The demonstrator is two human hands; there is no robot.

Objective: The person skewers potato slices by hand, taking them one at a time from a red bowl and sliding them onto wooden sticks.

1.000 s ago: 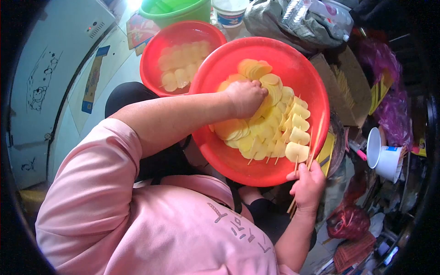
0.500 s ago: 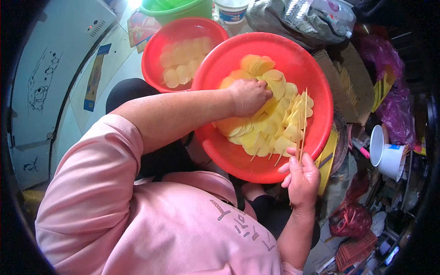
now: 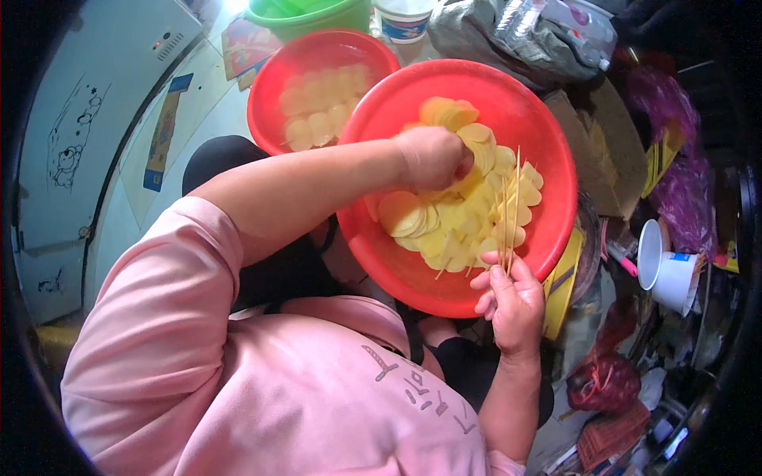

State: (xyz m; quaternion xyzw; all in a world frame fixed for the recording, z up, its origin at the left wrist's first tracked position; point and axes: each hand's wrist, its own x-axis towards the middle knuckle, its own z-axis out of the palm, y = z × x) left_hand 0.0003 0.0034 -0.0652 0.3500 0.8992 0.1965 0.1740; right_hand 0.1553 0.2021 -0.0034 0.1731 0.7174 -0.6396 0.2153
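Observation:
A large red basin (image 3: 548, 119) holds a heap of thin, round yellow potato slices (image 3: 456, 226). My left hand (image 3: 435, 159) is inside it, curled down against the slices. Its fingertips are hidden from above, so I cannot make out what they grip. Over the basin's near right rim, my right hand (image 3: 516, 305) pinches a few thin bamboo skewers (image 3: 512, 210) that point up and away over the slices. More skewer ends stick out of slices at the heap's near edge.
A smaller red basin (image 3: 266, 87) with rows of pale slices in liquid stands behind on the left. Behind it are a green tub (image 3: 309, 24) and a white bucket (image 3: 403, 22). Cardboard (image 3: 607, 159), a white tub (image 3: 675, 282) and clutter line the right.
My right hand has shifted slightly left, and its skewers now stand more upright. My left hand has moved a little within the heap and turned, with its fingers now less visible.

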